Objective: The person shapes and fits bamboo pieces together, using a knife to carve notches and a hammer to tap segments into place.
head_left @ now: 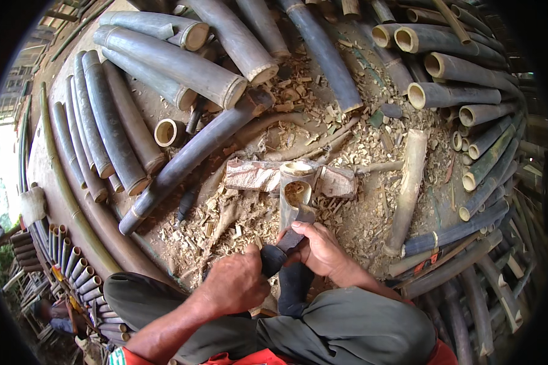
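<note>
My left hand (238,278) is closed round the black handle of a broad, dark-bladed tool (293,238), chisel-like in shape. Its blade slants up toward an oval hole cut in the side of a pale bamboo section (288,205). With the thumb laid along the blade, my right hand (324,250) grips the tool farther up. Its other fingers are partly hidden, so whether they also touch the bamboo cannot be seen. The bamboo points away from me and leans on a rough wooden block (252,175) lying crosswise. Pale shavings show inside the hole.
Wood chips (225,236) cover the ground. A long dark bamboo pole (182,167) slants across the left, and a peeled bamboo length (408,188) lies right. Bamboo tubes are piled at far left (170,61) and along the right (456,94). A short bamboo ring (167,133) stands left.
</note>
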Demonstrator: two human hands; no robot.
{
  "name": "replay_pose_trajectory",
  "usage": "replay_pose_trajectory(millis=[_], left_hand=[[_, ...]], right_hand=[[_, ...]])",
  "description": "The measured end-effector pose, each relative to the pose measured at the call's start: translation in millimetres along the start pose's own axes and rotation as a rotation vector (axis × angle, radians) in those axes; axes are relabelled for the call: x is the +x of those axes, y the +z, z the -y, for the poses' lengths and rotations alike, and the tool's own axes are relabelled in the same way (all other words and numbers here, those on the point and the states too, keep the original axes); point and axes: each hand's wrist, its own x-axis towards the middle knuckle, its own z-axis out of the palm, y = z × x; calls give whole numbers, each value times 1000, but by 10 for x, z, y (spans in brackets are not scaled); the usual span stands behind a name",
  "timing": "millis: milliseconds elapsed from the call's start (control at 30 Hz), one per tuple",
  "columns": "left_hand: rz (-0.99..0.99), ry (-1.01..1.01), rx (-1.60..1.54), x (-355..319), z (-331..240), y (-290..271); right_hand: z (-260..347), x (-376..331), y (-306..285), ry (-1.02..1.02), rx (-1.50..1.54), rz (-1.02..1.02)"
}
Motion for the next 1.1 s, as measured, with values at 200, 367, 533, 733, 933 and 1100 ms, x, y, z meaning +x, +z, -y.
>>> replay_pose_trajectory(millis=[200, 367, 533, 733, 933, 1100], left_hand=[[-160, -88, -423, 253, -358, 927], [-238, -166, -833, 423, -726, 1229], [-232, -128, -663, 41, -105, 1092], [-565, -323, -348, 12, 202, 191], [-579, -29, 403, 91, -353, -673], [-556, 147, 986, 232, -818, -514]], right_hand=[[458, 29, -206, 74, -513, -148], [385, 9, -291, -188, -947, -294], [27, -111, -36, -229, -803, -209], [7, 407, 448, -157, -305, -204], [122, 283, 431, -252, 299, 107], [-16, 379, 195, -204, 624, 165]])
